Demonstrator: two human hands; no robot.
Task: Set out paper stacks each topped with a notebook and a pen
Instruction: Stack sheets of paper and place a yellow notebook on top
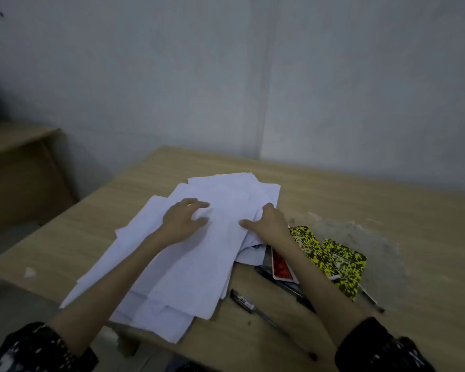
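Observation:
A loose, fanned heap of white paper sheets point(193, 264) covers the middle of the wooden table point(360, 205). My left hand point(183, 220) rests flat on top of the heap with its fingers spread. My right hand point(266, 221) lies on the heap's right edge, thumb on top of the sheets; its fingers seem tucked at the edge, and whether they grip is unclear. To the right lie two yellow-and-black speckled notebooks point(341, 267) and a red-and-white one point(281, 267), partly under my right forearm. A black pen point(255, 308) lies near the front edge, and others sit by the notebooks.
A pale worn patch point(365, 232) marks the tabletop at the right. A second wooden desk point(19, 162) stands at the left, across a gap. A grey wall runs behind the table. The heap's near corner overhangs the table's front edge.

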